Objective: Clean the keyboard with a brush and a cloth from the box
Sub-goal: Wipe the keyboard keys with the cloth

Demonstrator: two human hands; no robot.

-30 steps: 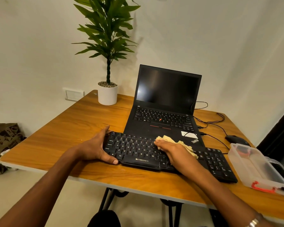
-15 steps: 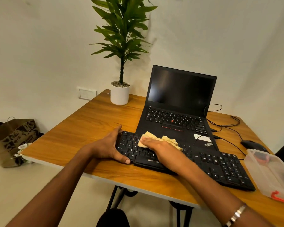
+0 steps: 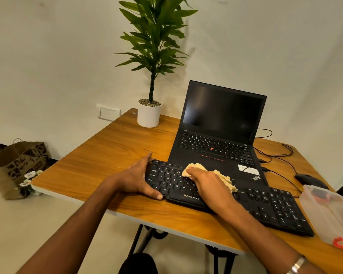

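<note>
A black keyboard [image 3: 269, 206] lies along the front of the wooden table [image 3: 107, 161], partly on the laptop's palm rest. My left hand [image 3: 139, 178] grips its left end, thumb on the front edge and fingers over the far corner. My right hand [image 3: 210, 184] presses a crumpled yellow cloth [image 3: 224, 178] onto the keys left of the keyboard's middle. The cloth sticks out beyond the fingers and behind the hand. A clear plastic box [image 3: 329, 212] with a red latch stands at the right edge. No brush can be made out.
An open black laptop [image 3: 222, 123] stands behind the keyboard. A potted plant [image 3: 149, 115] is at the far left corner. A black mouse [image 3: 309, 179] and cables lie at the right. A paper bag [image 3: 16, 165] sits on the floor at the left.
My right hand has slid the cloth leftward along the keys. The left hand keeps its grip on the keyboard's left end. The camera has turned to the left.
</note>
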